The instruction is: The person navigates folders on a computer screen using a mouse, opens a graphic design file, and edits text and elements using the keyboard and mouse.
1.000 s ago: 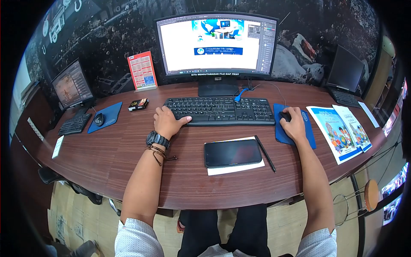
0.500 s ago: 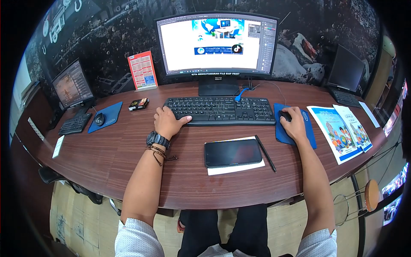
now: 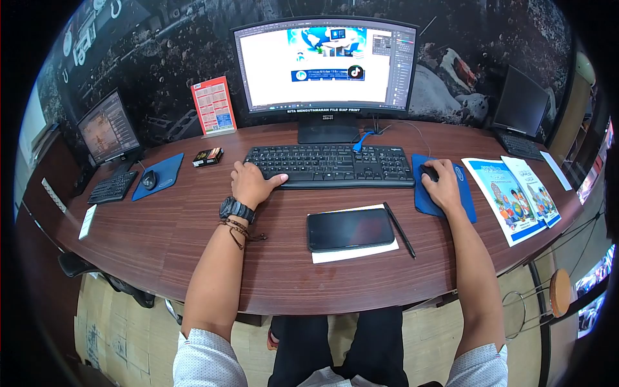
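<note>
My left hand (image 3: 253, 186) rests at the left end of the black keyboard (image 3: 322, 166), fingers on the keys and thumb stretched out along the front edge. It holds nothing. On the blue mouse pad (image 3: 461, 193), my right hand (image 3: 443, 186) curls over a dark computer mouse (image 3: 428, 172), which it partly hides. Behind the keyboard stands the curved monitor (image 3: 271, 77), lit with a layout of blue pictures, a banner and a round black logo. A black phone (image 3: 350, 229) lies on white paper (image 3: 348, 255), beside a black stylus or pen (image 3: 400, 231).
To the left are a second monitor (image 3: 108, 129), its keyboard (image 3: 111, 187) and a mouse (image 3: 149, 180). A red desk calendar (image 3: 214, 106) stands near a small dark box (image 3: 208, 157). Printed booklets (image 3: 506, 200) lie right of my arm, below another dark monitor (image 3: 522, 103).
Both hands stay in place on the keyboard and mouse. The view has shifted very slightly. On the screen, a small greenish label beside the black logo no longer shows.
</note>
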The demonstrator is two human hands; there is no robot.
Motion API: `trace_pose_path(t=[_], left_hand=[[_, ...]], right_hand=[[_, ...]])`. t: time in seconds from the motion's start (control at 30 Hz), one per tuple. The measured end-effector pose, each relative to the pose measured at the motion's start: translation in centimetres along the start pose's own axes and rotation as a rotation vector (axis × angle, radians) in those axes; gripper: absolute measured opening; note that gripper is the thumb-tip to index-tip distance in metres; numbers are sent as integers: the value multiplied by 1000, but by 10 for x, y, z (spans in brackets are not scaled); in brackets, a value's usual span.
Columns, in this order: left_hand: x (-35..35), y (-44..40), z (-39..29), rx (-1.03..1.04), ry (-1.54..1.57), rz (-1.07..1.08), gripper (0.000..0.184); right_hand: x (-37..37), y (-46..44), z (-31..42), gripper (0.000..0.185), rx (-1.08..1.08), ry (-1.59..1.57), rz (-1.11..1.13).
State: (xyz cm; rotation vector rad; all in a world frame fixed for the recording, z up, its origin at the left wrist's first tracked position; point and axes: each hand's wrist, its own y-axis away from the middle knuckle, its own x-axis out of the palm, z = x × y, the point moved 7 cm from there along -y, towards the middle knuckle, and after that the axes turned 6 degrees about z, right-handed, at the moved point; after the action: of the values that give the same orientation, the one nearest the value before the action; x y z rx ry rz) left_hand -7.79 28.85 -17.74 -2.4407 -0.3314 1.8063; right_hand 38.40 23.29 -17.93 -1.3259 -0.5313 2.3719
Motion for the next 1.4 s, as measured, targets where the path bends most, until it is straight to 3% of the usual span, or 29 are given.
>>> trace_pose_path(t=[1.4], left_hand=[[-4, 3, -3, 13, 14, 28, 98]], right_hand=[[-1, 0, 1, 30, -26, -7, -18]])
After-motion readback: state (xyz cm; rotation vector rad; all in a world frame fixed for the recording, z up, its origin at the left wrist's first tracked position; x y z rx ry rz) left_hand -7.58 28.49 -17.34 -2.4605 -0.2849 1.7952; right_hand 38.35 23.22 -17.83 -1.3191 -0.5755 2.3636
